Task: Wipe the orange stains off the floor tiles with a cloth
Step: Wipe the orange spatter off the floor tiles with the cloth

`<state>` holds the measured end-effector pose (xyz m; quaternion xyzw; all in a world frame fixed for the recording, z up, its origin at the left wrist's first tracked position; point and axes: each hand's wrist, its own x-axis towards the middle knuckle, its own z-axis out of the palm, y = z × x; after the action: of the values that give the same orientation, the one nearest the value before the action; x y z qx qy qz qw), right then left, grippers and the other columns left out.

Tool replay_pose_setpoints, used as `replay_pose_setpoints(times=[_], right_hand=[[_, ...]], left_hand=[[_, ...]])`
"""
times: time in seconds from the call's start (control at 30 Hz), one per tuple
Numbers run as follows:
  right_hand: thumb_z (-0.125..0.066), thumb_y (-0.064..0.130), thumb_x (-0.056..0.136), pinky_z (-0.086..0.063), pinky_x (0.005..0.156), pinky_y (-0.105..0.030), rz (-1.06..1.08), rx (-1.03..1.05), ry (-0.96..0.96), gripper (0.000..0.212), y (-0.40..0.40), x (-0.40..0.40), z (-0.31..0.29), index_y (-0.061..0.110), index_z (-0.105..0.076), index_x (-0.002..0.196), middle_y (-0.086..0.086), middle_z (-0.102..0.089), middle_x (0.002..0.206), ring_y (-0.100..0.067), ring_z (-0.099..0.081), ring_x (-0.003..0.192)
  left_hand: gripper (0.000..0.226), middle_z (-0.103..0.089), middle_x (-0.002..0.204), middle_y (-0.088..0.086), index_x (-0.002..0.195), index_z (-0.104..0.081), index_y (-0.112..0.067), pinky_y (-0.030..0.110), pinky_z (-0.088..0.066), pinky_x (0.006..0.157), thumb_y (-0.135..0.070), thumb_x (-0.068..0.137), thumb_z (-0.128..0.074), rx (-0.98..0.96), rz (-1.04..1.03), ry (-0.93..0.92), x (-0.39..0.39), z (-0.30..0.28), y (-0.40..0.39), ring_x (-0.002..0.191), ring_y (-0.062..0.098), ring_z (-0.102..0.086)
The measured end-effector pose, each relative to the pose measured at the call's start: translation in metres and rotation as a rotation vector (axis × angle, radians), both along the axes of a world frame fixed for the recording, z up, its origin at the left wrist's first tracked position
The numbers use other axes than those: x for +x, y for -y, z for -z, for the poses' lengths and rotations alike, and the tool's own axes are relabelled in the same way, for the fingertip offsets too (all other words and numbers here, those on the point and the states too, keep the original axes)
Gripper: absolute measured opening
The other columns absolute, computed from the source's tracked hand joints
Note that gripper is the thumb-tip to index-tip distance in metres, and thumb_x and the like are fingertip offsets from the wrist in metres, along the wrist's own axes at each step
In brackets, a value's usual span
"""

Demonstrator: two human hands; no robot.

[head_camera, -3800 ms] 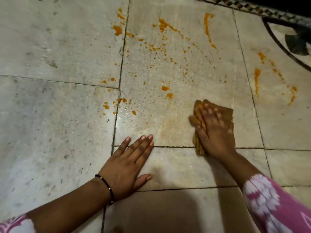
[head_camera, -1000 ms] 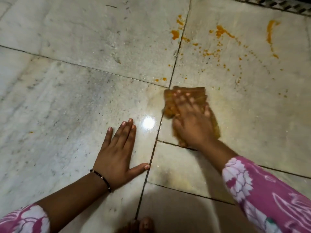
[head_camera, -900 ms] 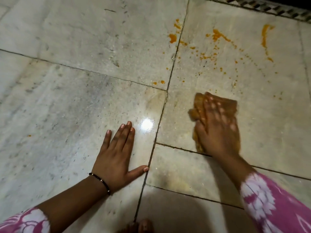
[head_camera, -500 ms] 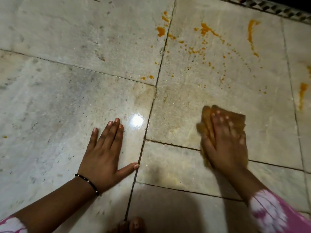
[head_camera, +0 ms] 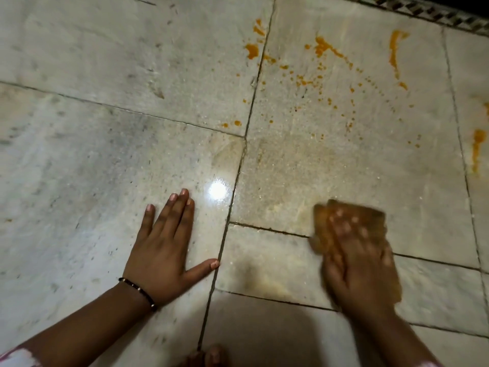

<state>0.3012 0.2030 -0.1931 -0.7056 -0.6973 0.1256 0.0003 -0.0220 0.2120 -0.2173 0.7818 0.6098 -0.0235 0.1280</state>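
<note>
Orange-stained cloth (head_camera: 352,215) nearer, right hand (head_camera: 360,268) pressing

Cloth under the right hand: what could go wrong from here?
The cloth already looks orange, so the right hand may smear residue rather than lift it; a yellowish film shows on the wiped tile. The left hand braces flat beside a wet glare spot and could slip.

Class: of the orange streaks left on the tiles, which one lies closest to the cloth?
The vertical streak at the right edge, beyond the grout line; the other streaks sit farther up, away from the cloth.
</note>
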Motion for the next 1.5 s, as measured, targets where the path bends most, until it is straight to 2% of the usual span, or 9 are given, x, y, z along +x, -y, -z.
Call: replay_pose_setpoints(times=[0.13,0.33,0.5,0.6,0.73,0.97,1.1,1.3,1.5], right_hand=[[-0.024,0.050,0.080,-0.010,0.112,-0.055,0.139,0.017,0.086,0.075,-0.080,-0.022,-0.001,0.024,-0.020,0.150,0.003,-0.019,0.158,-0.021,-0.013,0.144],[-0.034,0.050,0.075,-0.011,0.110,-0.058,-0.493,0.016,0.016,0.077,-0.061,-0.121,0.002,0.023,-0.030,0.147,0.004,-0.031,0.154,-0.021,-0.023,0.142],[-0.050,0.046,0.069,-0.009,0.113,-0.054,-0.709,-0.003,-0.024,0.083,0.016,-0.058,0.003,0.025,-0.030,0.146,0.006,-0.033,0.153,-0.015,-0.023,0.142],[-0.046,0.045,0.069,-0.019,0.107,-0.051,-0.546,0.004,-0.040,0.080,0.005,-0.001,-0.001,0.026,-0.032,0.145,0.002,-0.042,0.147,-0.016,-0.029,0.138],[-0.030,0.049,0.075,-0.015,0.108,-0.056,-0.154,0.023,0.033,0.077,-0.063,-0.013,-0.002,0.029,-0.025,0.149,0.011,-0.023,0.156,-0.019,-0.022,0.143],[-0.034,0.042,0.091,0.004,0.110,-0.060,-0.774,-0.107,-0.002,0.067,-0.096,-0.143,-0.007,0.029,-0.008,0.152,0.011,-0.002,0.160,-0.014,0.002,0.146],[-0.027,0.048,0.087,0.002,0.112,-0.057,-0.650,-0.087,-0.030,0.069,-0.141,-0.159,-0.003,0.029,-0.010,0.152,0.010,-0.006,0.160,-0.013,-0.002,0.146],[-0.026,0.048,0.083,-0.007,0.114,-0.053,-0.237,-0.028,0.018,0.071,-0.160,-0.074,-0.006,0.031,-0.014,0.151,0.007,-0.013,0.159,-0.016,-0.008,0.145],[-0.025,0.047,0.080,-0.008,0.111,-0.058,-0.428,-0.032,-0.016,0.073,-0.079,-0.110,0.003,0.024,-0.025,0.149,0.005,-0.020,0.158,-0.020,-0.015,0.145]], left_hand=[[0.102,-0.012,0.159,0.013,0.149,-0.019,-0.002,0.050,-0.009,0.116,-0.079,0.082,-0.022,-0.001,0.007,-0.017,0.001,-0.001,0.000,0.146,0.024,-0.010],[0.102,-0.011,0.159,0.014,0.149,-0.018,-0.002,0.051,-0.008,0.116,-0.078,0.082,-0.024,-0.016,0.011,-0.034,0.001,-0.002,0.000,0.146,0.025,-0.009],[0.102,-0.013,0.158,0.014,0.149,-0.020,-0.001,0.051,-0.008,0.116,-0.078,0.082,-0.024,-0.005,0.010,-0.029,0.001,-0.002,0.000,0.146,0.026,-0.011],[0.102,-0.012,0.158,0.014,0.149,-0.019,-0.001,0.050,-0.008,0.116,-0.078,0.082,-0.022,-0.003,-0.004,-0.027,0.002,-0.003,0.000,0.146,0.026,-0.011],[0.102,-0.011,0.159,0.014,0.149,-0.017,-0.002,0.050,-0.007,0.116,-0.078,0.083,-0.020,-0.013,-0.005,-0.038,0.003,-0.005,0.000,0.146,0.026,-0.010],[0.103,-0.020,0.155,0.020,0.146,-0.024,0.003,0.053,-0.010,0.115,-0.078,0.083,-0.019,-0.029,-0.008,-0.044,0.003,-0.004,-0.001,0.144,0.029,-0.015],[0.102,-0.015,0.157,0.017,0.148,-0.022,0.001,0.052,-0.009,0.115,-0.078,0.083,-0.020,-0.019,-0.007,-0.025,0.002,-0.003,-0.001,0.145,0.028,-0.012],[0.103,-0.012,0.158,0.014,0.149,-0.019,-0.001,0.052,-0.011,0.115,-0.079,0.082,-0.026,-0.023,-0.011,0.002,0.000,-0.002,-0.001,0.146,0.026,-0.010],[0.105,-0.011,0.159,0.014,0.149,-0.019,-0.001,0.054,-0.014,0.114,-0.079,0.080,-0.031,-0.022,-0.022,-0.006,0.002,-0.001,-0.001,0.146,0.026,-0.010]])
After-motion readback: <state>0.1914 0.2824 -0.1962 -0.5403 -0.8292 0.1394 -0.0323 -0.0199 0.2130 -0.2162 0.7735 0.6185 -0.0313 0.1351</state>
